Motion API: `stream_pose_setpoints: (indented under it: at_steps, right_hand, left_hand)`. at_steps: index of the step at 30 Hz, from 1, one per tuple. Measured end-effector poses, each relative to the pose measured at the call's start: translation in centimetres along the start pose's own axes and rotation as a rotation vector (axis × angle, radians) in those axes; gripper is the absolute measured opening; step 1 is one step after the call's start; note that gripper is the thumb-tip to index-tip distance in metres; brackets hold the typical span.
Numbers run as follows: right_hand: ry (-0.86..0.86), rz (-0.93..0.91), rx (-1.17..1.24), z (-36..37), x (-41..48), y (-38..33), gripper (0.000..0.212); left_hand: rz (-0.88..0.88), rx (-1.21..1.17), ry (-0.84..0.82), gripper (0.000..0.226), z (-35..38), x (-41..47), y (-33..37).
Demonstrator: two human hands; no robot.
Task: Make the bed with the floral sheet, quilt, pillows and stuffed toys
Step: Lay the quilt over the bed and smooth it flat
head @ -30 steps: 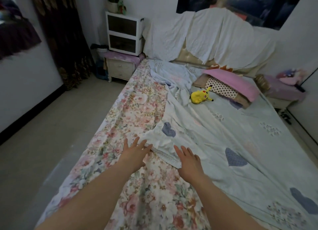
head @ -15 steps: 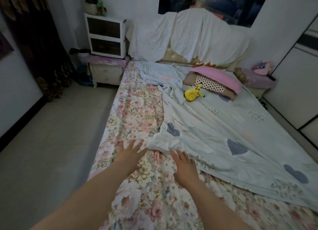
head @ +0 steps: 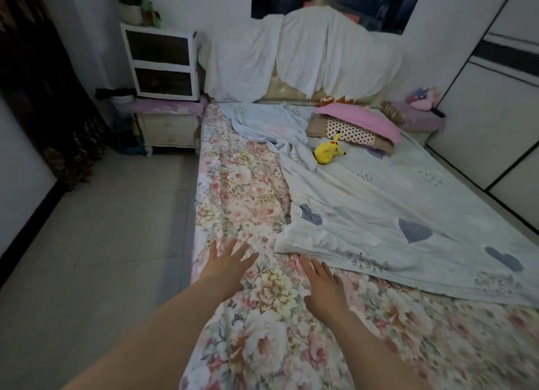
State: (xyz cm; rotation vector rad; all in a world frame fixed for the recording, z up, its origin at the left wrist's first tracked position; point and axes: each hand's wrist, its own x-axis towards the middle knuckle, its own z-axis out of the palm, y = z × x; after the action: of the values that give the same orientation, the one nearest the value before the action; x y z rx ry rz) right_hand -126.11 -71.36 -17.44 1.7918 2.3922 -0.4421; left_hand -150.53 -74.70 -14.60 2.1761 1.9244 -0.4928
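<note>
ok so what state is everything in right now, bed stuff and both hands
sheet, spread flat, near and left parts bare
quilt, rumpled, covering only the far right of the bed
pillows, stacked at the head end, pink one on top
toy, lying on the quilt by the pillows
left hand, open, holding nothing, over the sheet
right hand, open, holding nothing, close to the quilt's edge

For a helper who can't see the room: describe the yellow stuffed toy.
Start at the bed's cloth-draped headboard. Below it lie stacked pillows; the yellow stuffed toy lies on the pale blue quilt just before them. It alone is bright yellow.
</note>
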Motion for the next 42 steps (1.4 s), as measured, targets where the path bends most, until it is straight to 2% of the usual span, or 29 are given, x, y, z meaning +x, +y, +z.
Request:
stream_pose_setpoints:
  at_steps: [9, 17, 18, 25, 30, 36, 42]
  right_hand:
    - [-0.015, 0.064, -0.035, 2.6, -0.2, -4.3, 0.100]
    - [0.005, 0.146, -0.014, 3.0, 2.3, -11.7, 0.093]
    - [-0.007, 0.203, 0.004, 3.4, 3.3, -14.7, 0.092]
    - [0.017, 0.265, 0.077, 3.0, 4.8, -20.9, 0.092]
    - [0.034, 0.365, 0.088, 3.9, 5.0, -20.6, 0.088]
    - [0.011, 0.400, 0.181, 7.8, 7.2, -20.2, 0.089]
    - [0.041, 0.310, 0.287, 13.2, 17.6, -20.6, 0.080]
  left_hand:
    - [0.045, 0.018, -0.006, 0.081, 0.3, -0.1, -5.6]
    - [0.146, 0.046, -0.001, 0.082, 1.4, 1.8, -13.1]
    - [0.201, 0.067, -0.004, 0.082, 1.7, 2.4, -16.1]
    - [0.316, 0.113, 0.025, 0.083, 2.0, 4.7, -21.2]
    - [0.421, 0.155, 0.022, 0.082, 1.7, 7.9, -21.0]
    - [0.511, 0.250, -0.056, 0.080, 5.0, 12.9, -22.0]
    - [0.502, 0.288, -0.084, 0.072, 10.4, 22.6, -25.7]
